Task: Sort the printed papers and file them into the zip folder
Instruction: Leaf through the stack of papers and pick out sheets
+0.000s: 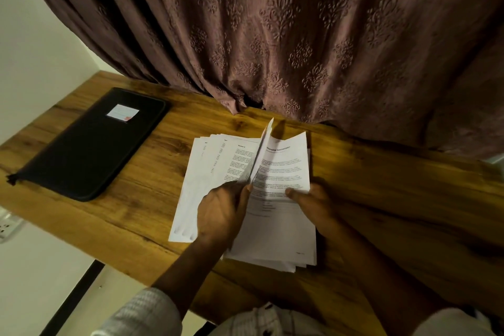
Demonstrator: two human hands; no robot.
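Pinching lifted sheet [261, 154]: left hand [221, 213] | right hand [309, 202] grips page [286, 169] headed "Documentation"

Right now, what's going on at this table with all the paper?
A person is sorting printed papers on the wooden table. The left hand pinches one sheet, lifted up on edge, while the right hand grips the papers with its thumb on the top page. A fanned pile lies just to their left. The black zip folder lies closed farther left, apart from the papers.
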